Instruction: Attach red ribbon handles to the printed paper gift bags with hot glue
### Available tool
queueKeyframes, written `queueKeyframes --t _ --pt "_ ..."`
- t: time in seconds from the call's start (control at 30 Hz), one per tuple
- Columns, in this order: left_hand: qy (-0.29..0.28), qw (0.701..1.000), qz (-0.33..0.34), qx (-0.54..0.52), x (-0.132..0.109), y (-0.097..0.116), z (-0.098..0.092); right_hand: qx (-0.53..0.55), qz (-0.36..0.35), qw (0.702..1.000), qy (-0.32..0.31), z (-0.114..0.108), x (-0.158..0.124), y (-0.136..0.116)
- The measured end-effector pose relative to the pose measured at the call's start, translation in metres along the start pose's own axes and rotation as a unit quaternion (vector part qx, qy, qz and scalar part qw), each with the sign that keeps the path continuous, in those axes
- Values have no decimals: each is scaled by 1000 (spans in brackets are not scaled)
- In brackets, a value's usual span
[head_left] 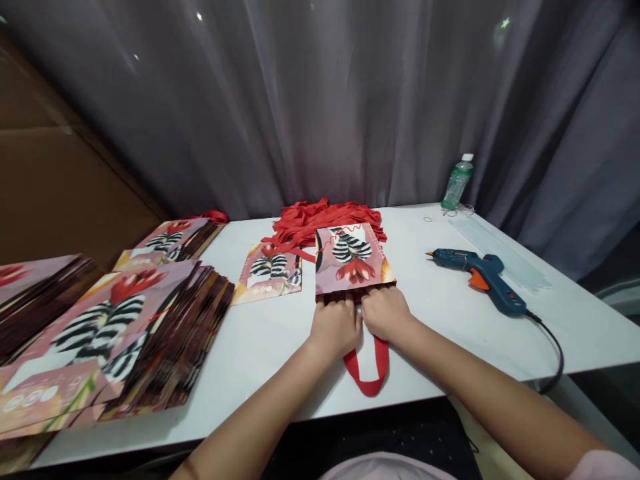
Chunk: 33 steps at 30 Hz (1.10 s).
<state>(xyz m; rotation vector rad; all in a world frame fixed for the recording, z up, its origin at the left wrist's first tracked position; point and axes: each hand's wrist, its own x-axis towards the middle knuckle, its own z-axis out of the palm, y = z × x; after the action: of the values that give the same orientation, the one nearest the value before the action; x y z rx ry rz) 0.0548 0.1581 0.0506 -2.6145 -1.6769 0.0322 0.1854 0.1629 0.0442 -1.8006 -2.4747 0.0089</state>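
A small paper bag [350, 257] with a zebra-striped butterfly and a red flower lies with its mouth towards me. At that mouth, my left hand [336, 327] and my right hand [385, 310] hold the bag side by side, their fingertips tucked out of sight under its front edge. A red ribbon handle [370, 387] loops out of the opening between my hands onto the table. Just left of it lies another printed bag [273, 270], flat. Behind both is a heap of red ribbons [330, 217].
Stacks of printed bags [100, 327] fill the table's left side, by a brown cardboard panel [60, 147]. On the right lie a blue glue gun [493, 273] with a trailing cord and clear glue sticks [500, 253]. A green-labelled bottle [457, 181] stands at the back.
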Motion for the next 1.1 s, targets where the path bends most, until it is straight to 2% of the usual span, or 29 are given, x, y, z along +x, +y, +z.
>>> queueKeyframes --t 0.27,0.5,0.73,0.83,0.97,1.1 --pt "0 1000 -7 -2 2 2 -3 -45 -9 998 -36 -6 -5 17" --pt "-19 1000 18 -5 3 3 -4 -61 -15 997 -49 -10 -3 2" --pt "-92 996 -5 16 7 5 -23 -83 -32 993 -83 -18 -9 6" --pt "-101 994 -21 27 6 9 -27 -97 -46 990 -94 -20 -12 11" --pt "-98 994 -44 35 3 8 -28 -95 -51 991 -83 -20 -11 10" --pt "-97 993 -56 40 3 5 -28 -70 -45 996 -37 -17 -12 2"
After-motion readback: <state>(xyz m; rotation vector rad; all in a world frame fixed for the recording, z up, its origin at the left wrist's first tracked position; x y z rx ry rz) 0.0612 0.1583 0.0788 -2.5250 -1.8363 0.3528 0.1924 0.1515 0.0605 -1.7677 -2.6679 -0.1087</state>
